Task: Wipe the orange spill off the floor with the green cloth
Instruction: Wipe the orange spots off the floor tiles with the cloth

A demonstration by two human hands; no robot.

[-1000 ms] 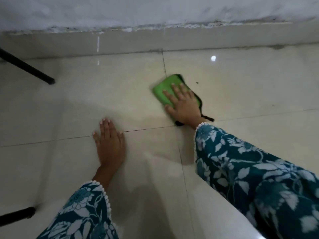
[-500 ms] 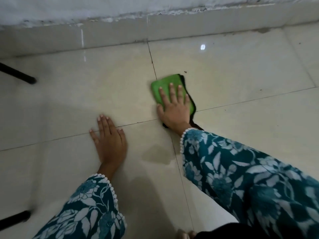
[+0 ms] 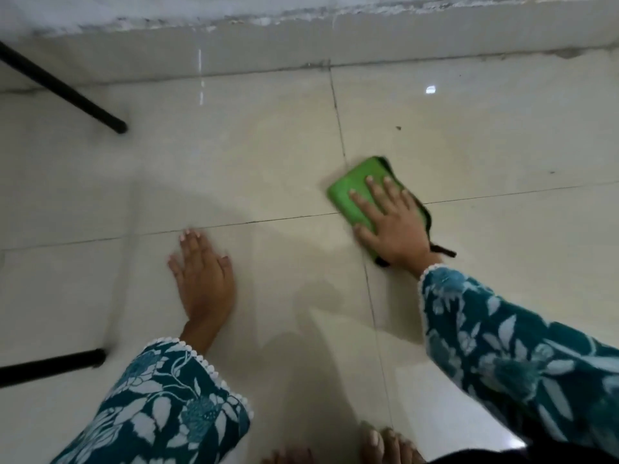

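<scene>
we're dragging the green cloth back over the tile joint, right hand flat on it; left hand still bracing open, no orange showing.

The green cloth lies folded into a thick pad, flat on the pale glossy floor tiles, sitting right where two grout lines cross. Its long axis runs from 11 o'clock to 5 o'clock. A dark edging shows along its 3 o'clock side, with a dark loop trailing at 5 o'clock. No orange spill is discernible.
</scene>
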